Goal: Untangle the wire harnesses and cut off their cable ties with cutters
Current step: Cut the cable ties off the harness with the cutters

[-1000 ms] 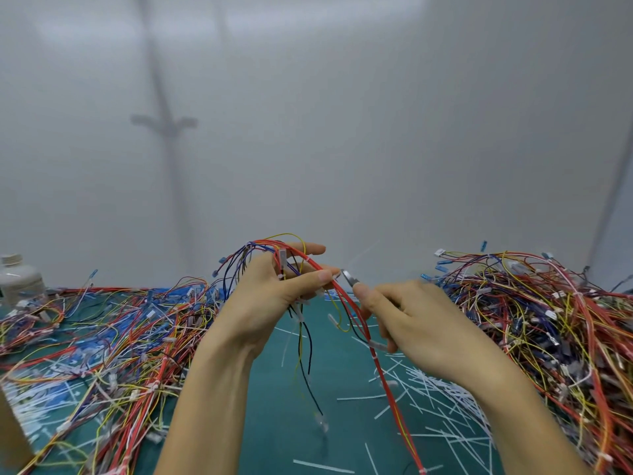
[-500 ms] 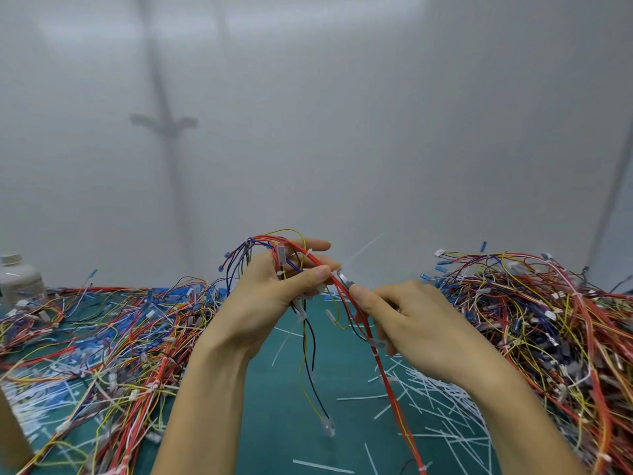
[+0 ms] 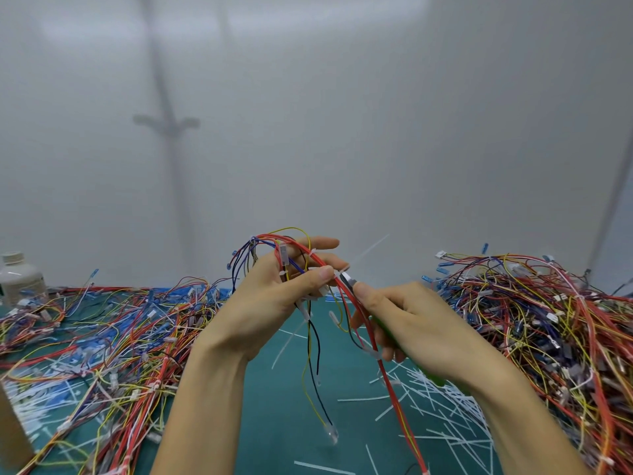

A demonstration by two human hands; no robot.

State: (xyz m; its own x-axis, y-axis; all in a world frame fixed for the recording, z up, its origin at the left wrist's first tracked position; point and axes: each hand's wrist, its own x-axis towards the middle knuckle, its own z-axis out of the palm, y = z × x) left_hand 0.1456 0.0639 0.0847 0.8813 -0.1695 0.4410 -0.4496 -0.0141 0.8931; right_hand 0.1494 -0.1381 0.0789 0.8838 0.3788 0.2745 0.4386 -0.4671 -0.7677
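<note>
Since the moment before, my right hand (image 3: 421, 320) has carried the small cutters with green handles (image 3: 347, 279) a little to the left. The steel tip is now just beside my left thumb, where there was a gap earlier. The loose wire ends hanging below have also swung a bit.

My left hand (image 3: 270, 303) holds the harness of thin red, yellow, blue and black wires (image 3: 284, 257) in the air above the middle of the teal-covered table (image 3: 274, 423). The thumb presses the bundle against the forefinger. My right fingers are curled round the handles. Whether the blades already bite the white nylon cable tie (image 3: 372, 247) I cannot tell, because the tip is small and blurred. The tail of the tie points up and to the right.

I judge this harness very light and limp; it will sag wherever I do not support it. So the best hold is the present one, pinching close beside the tie, so that the strap stands away from the wires. The insulation looks thin and soft, and a blade could nick it easily. The tie is probably stiffer and smooth, so I should cut the strap alone. The small plugs at the wire ends may catch in other wires.

A tangled pile of harnesses (image 3: 120, 337) lies along the left edge and a higher heap of harnesses (image 3: 548, 320) along the right edge. Cut white tie strips (image 3: 435, 395) lie toward the near right corner. A white plastic bottle (image 3: 19, 279) stands at the far left corner.
</note>
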